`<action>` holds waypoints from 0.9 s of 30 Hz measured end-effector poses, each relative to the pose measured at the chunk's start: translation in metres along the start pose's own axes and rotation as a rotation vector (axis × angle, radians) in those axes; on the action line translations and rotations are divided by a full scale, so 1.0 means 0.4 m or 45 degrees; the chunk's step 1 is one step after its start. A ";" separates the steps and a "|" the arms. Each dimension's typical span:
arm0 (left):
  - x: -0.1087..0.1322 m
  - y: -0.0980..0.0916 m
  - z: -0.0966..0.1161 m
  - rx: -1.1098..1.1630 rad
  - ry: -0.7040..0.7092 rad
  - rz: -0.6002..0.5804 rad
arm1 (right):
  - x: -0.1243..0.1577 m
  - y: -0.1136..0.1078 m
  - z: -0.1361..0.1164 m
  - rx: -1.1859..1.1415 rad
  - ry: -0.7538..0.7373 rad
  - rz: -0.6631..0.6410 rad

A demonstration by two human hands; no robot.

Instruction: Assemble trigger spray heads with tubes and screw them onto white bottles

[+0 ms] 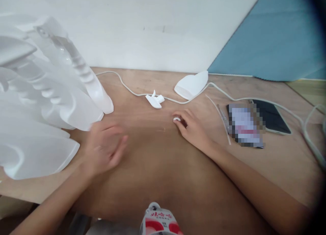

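My right hand [192, 128] rests on the wooden table with thumb and forefinger pinched on a small white ring-like piece [176, 119]. Blurred by motion, my left hand [105, 146] is over the left part of the table, its thumb apart from loosely curled fingers and nothing visible in it. Close beside it stand several large, curved white plastic parts [84, 78] with ridged edges. Beyond my right hand lie a small white plastic part with a stem [155, 101] and a flat, scoop-shaped white piece [191, 85].
A white cable [122, 82] runs along the back of the table. On the right are a dark-screened phone [273, 116], a pixelated item [244, 126] and a thin clear strip [220, 118]. A bottle with a red-and-white label [160, 219] is at the near edge. A white wall [152, 34] rises behind.
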State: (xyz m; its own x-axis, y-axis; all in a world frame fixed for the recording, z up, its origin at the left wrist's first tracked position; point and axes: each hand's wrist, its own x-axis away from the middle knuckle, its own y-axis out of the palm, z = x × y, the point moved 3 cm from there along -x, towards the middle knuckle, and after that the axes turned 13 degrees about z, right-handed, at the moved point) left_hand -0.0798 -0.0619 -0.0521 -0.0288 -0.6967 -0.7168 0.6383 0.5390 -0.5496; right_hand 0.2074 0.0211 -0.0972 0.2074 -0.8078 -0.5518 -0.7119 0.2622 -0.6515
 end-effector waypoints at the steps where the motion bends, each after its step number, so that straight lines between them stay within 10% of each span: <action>1: -0.018 0.047 0.014 -0.005 0.102 -0.069 | 0.001 -0.001 0.002 -0.036 0.059 -0.017; 6: -0.113 0.297 0.028 -0.051 0.271 -0.286 | 0.004 -0.014 0.001 -0.140 0.201 0.000; 10: -0.148 0.387 -0.019 -0.091 0.067 -0.227 | -0.001 -0.019 0.001 -0.197 0.255 0.067; 16: -0.121 0.345 0.006 0.331 0.056 -0.296 | -0.005 -0.039 0.007 -0.262 0.355 0.257; 27: -0.099 0.317 0.080 0.673 0.066 -0.617 | 0.015 -0.042 -0.053 -0.316 -0.350 0.100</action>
State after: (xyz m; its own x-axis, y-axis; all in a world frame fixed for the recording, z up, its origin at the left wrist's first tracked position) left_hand 0.0270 0.0189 -0.0794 -0.4312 -0.7690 -0.4719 0.8313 -0.1353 -0.5391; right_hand 0.2065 0.0005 -0.0785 0.2939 -0.6095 -0.7363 -0.8667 0.1550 -0.4742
